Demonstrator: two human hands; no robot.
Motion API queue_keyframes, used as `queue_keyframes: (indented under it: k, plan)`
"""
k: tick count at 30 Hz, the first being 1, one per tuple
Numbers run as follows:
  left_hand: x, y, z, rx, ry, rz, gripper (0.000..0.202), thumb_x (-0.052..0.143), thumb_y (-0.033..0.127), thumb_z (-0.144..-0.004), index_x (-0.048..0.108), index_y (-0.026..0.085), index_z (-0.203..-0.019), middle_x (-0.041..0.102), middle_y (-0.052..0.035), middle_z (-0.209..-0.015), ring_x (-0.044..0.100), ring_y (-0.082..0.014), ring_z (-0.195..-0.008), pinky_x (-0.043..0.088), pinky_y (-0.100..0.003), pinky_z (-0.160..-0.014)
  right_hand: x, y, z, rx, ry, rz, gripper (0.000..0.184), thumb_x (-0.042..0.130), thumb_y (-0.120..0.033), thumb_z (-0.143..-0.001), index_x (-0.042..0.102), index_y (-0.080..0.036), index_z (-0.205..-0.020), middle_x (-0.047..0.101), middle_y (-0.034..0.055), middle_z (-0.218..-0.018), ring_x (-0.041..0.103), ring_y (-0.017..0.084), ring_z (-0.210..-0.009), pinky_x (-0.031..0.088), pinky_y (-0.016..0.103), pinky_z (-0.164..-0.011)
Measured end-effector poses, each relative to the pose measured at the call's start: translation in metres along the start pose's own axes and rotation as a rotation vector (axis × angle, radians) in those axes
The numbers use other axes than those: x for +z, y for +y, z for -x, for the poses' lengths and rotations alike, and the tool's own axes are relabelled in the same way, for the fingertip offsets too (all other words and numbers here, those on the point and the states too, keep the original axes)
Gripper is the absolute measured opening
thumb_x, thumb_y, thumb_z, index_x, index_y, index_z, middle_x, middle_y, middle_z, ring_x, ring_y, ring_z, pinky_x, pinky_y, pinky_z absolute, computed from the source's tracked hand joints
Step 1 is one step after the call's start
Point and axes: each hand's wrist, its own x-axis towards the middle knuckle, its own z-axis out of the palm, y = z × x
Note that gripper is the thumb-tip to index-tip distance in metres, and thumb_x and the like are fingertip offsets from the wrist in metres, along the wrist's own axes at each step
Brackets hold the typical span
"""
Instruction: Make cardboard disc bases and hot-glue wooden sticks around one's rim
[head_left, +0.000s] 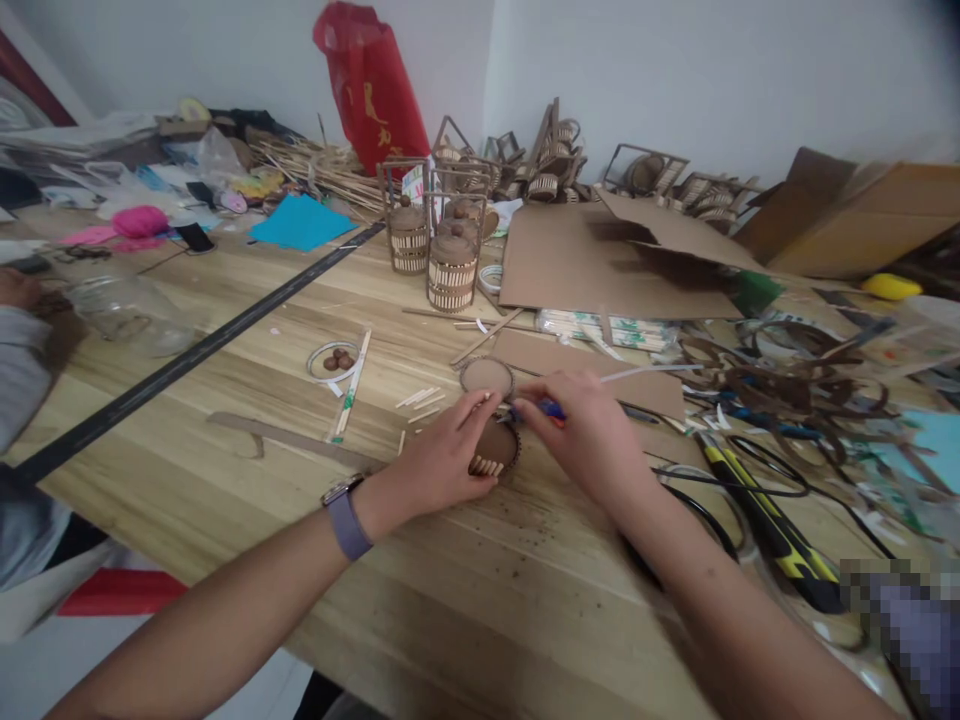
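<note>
My left hand curls around the near-left side of a round brown cardboard piece lying on the table. Short pale wooden sticks stand along its near edge, close to my thumb. A pale tip, perhaps another stick, shows at my left fingertips. My right hand grips a small blue tool with some orange, its thin end pointing at the piece's far rim; its exact kind is hidden. Just behind lies a second cardboard disc with a dark edge. Loose short sticks lie left of my hands.
A ring with brown balls lies beyond the loose sticks. Small tiered baskets stand further back. A yellow-black utility knife and cables crowd the right. Cardboard sheets lie behind. Another person's sleeve is at the left edge.
</note>
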Motion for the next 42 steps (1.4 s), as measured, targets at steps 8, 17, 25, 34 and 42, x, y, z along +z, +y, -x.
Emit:
queue_keyframes:
  k: [8, 17, 25, 34, 42]
  plan:
    - [-0.004, 0.003, -0.001, -0.03, -0.025, 0.056, 0.07, 0.07, 0.021, -0.071, 0.035, 0.024, -0.131, 0.043, -0.0125, -0.14, 0.051, -0.0318, -0.126, 0.048, -0.046, -0.101, 0.015, -0.022, -0.019, 0.006, -0.045, -0.188, 0.013, 0.057, -0.017, -0.086, 0.066, -0.021, -0.078, 0.07, 0.0045, -0.08, 0.061, 0.021, -0.079, 0.043, 0.031, -0.073]
    - [-0.003, 0.0, 0.001, 0.012, 0.015, 0.037, 0.069, 0.074, 0.02, -0.069, 0.037, 0.023, -0.127, 0.029, -0.0148, -0.144, 0.041, -0.0334, -0.134, 0.046, -0.048, -0.102, -0.003, -0.003, 0.015, 0.236, -0.008, -0.36, 0.017, 0.048, -0.03, -0.089, 0.06, -0.021, -0.082, 0.068, 0.0009, -0.066, 0.062, 0.016, -0.06, 0.044, 0.026, -0.058]
    - [-0.001, -0.002, 0.001, 0.012, 0.02, 0.043, 0.067, 0.074, 0.02, -0.069, 0.038, 0.022, -0.125, 0.028, -0.0179, -0.144, 0.042, -0.0352, -0.132, 0.048, -0.049, -0.098, 0.008, -0.011, 0.046, 0.199, -0.205, -0.422, 0.018, 0.048, -0.027, -0.088, 0.065, -0.024, -0.084, 0.073, 0.0011, -0.074, 0.067, 0.018, -0.067, 0.047, 0.026, -0.061]
    - [-0.001, -0.002, 0.002, 0.015, 0.02, 0.029, 0.065, 0.074, 0.023, -0.071, 0.039, 0.021, -0.125, 0.027, -0.018, -0.144, 0.042, -0.0338, -0.132, 0.049, -0.047, -0.098, 0.016, -0.013, 0.047, 0.116, -0.224, -0.333, 0.019, 0.047, -0.024, -0.088, 0.066, -0.023, -0.086, 0.073, 0.002, -0.076, 0.067, 0.018, -0.067, 0.048, 0.026, -0.06]
    - [-0.001, -0.002, 0.001, 0.011, 0.019, 0.017, 0.063, 0.073, 0.028, -0.073, 0.039, 0.019, -0.125, 0.028, -0.0209, -0.143, 0.045, -0.0355, -0.129, 0.051, -0.048, -0.094, 0.02, -0.015, 0.051, 0.082, -0.205, -0.307, 0.018, 0.049, -0.025, -0.089, 0.067, -0.022, -0.089, 0.074, 0.0038, -0.079, 0.069, 0.018, -0.07, 0.05, 0.026, -0.062]
